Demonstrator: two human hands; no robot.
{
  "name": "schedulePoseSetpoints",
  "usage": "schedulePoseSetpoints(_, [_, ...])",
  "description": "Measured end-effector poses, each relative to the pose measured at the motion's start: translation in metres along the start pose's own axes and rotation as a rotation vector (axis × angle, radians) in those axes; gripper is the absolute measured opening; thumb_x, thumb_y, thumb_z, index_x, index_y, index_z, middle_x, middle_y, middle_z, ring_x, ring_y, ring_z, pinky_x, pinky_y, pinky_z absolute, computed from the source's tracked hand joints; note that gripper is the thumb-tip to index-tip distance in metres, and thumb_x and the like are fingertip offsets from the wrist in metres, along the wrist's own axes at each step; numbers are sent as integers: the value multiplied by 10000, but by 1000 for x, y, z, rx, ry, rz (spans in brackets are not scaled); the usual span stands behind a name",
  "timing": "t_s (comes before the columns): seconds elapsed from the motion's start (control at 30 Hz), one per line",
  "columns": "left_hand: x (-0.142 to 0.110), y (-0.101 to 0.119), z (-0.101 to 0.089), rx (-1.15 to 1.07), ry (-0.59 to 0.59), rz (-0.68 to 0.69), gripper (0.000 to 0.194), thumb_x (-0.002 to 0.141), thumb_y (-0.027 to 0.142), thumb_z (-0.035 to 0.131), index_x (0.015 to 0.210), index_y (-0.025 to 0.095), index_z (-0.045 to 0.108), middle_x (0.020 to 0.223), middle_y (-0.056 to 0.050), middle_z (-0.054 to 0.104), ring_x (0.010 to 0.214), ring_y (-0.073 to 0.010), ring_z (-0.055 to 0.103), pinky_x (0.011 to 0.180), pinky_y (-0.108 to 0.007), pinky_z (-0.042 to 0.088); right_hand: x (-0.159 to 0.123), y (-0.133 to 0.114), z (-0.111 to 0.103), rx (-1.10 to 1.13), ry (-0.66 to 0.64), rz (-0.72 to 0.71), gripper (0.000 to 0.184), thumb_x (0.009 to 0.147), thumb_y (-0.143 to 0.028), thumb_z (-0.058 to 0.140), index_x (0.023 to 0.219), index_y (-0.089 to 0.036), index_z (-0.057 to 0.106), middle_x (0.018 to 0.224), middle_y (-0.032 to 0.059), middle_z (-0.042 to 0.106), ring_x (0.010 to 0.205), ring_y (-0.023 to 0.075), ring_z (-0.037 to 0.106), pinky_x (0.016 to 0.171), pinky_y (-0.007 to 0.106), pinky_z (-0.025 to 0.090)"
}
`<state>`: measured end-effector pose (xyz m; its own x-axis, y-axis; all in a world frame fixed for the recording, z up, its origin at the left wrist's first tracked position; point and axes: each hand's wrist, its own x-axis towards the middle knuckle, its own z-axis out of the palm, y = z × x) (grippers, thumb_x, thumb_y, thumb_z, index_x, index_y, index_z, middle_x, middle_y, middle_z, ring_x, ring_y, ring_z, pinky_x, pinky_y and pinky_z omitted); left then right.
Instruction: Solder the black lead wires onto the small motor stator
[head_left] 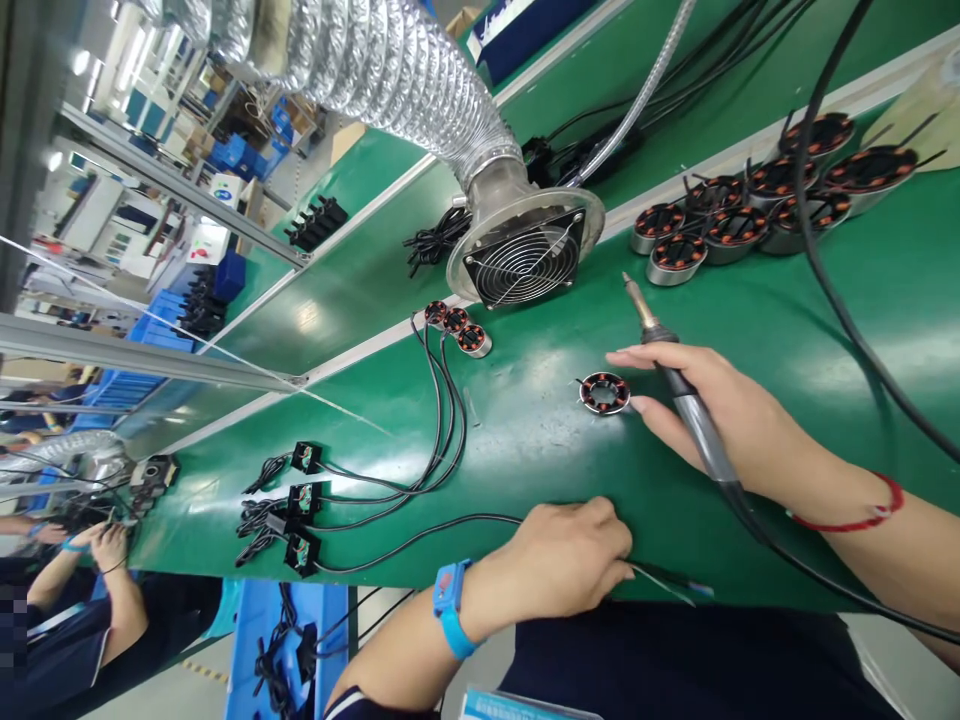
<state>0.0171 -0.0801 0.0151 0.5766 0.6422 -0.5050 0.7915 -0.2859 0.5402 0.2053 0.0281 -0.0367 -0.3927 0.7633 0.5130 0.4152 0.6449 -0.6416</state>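
Nearest, at the edge of the green worktop: left hand, grip narrow, fingers curled down round a black cable; loose wire ends come out past the fingertips, probably held this way to keep them free and steady; blue wristband on that wrist, its purpose not shown.

Right hand, a little farther in: holding a soldering iron across the crook of the thumb, tip pointing up and away, which likely keeps the hot end off skin and parts; thumb and forefinger spread fairly wide, 1 on each side of the coil ring's near corner; thumb at its rim, actual contact hard to tell.

Coil ring: flat on the worktop, windings up, between the 2 hands and the extractor fan; the facing side makes sense if the wire joints are on top.

To the left, 3 black boxes in a row, bundled leads beside them; spacing seems meant to stop tangles; beyond, 3 small coils by the ledge, cables attached.

Farther right, a cluster of larger coils, windings up, near the back ledge, apparently grouped within reach; fan opening faces the work area, presumably for fumes; foil duct leads off behind it; far left, a co-worker's hands.
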Motion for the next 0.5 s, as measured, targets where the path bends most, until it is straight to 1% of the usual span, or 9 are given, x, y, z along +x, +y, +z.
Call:
schedulePoseSetpoints(0.07, [0,-4,-5,-235,179,-100,137,904,296,597,869,166,619,881,-34,626,757,-141,572,663,-263,429,1,-6,-5,53,11,33,403,930,-218,562,1325,-263,494,1106,48,726,1074,245,683,914,403,565])
schedulePoseSetpoints(0.13, [0,-9,-14,-560,388,-212,140,878,306,613,860,167,617,772,-2,596,662,-107,504,621,-247,390,4,-16,-9,157,4,89,379,936,-236,567,1304,-296,501,1020,13,743,991,213,713,859,353,589])
schedulePoseSetpoints(0.17, [0,-11,-19,-727,471,-243,165,865,332,622,866,167,620,736,9,580,619,-91,467,593,-239,368,5,-22,-11,229,-9,124,361,936,-245,573,1286,-307,509,994,2,745,942,194,724,824,325,600])
schedulePoseSetpoints(0.23, [-1,-14,-27,-994,575,-256,259,818,409,668,873,160,628,691,17,562,576,-75,431,554,-227,336,7,-35,-12,385,-10,190,320,932,-275,587,1244,-312,525,967,-4,742,852,167,733,770,285,613])
schedulePoseSetpoints(0.27, [-1,-14,-31,-1083,602,-245,310,781,445,704,860,154,632,677,15,563,573,-73,438,548,-225,333,8,-41,-12,457,-10,226,303,927,-293,596,1223,-306,531,958,0,738,816,160,733,757,278,618])
schedulePoseSetpoints(0.33, [-1,-15,-36,-1184,622,-222,393,711,502,767,819,148,634,649,8,575,567,-73,457,543,-224,332,10,-51,-11,573,-28,312,295,912,-331,620,1191,-283,536,925,10,727,759,156,730,749,280,627])
schedulePoseSetpoints(0.43, [-1,-15,-38,-1243,618,-192,469,665,573,794,778,145,639,607,8,586,529,-64,448,528,-224,320,12,-60,-10,674,-50,436,330,878,-368,664,1159,-256,535,874,13,709,712,162,729,733,285,633])
schedulePoseSetpoints(0.5, [-2,-16,-37,-1257,613,-170,498,660,606,790,768,142,647,603,4,597,532,-65,461,538,-227,333,14,-64,-10,728,-27,475,349,863,-370,680,1152,-250,527,879,15,708,701,160,730,704,271,633])
